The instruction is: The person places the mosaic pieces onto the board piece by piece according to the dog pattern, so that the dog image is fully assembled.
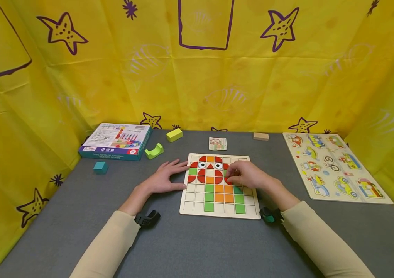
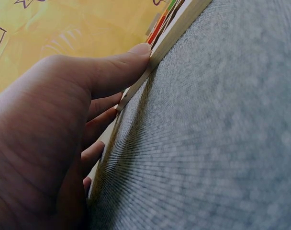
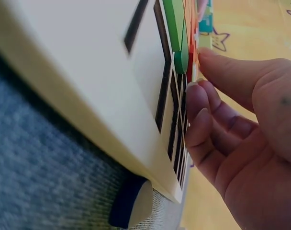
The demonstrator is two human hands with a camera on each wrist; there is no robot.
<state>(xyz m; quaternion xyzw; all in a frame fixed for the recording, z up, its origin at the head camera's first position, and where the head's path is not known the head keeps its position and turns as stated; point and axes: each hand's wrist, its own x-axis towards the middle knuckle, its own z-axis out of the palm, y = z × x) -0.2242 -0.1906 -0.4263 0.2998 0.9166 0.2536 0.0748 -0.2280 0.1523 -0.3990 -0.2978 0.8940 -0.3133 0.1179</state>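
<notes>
A square wooden grid board lies on the table with red, orange and green tiles forming a figure with two round eyes. My left hand rests at the board's left edge, fingers spread; in the left wrist view its thumb touches the wooden rim. Over the right side of the board, my right hand pinches with thumb and fingertips at a red rounded tile. The right wrist view shows those fingertips at the red tile's edge, beside a green tile. The fingers hide part of the tile.
A small picture card lies behind the board. To the left are a boxed toy, a teal cube, a yellow block and a green arch. A wooden block and a picture puzzle sit to the right.
</notes>
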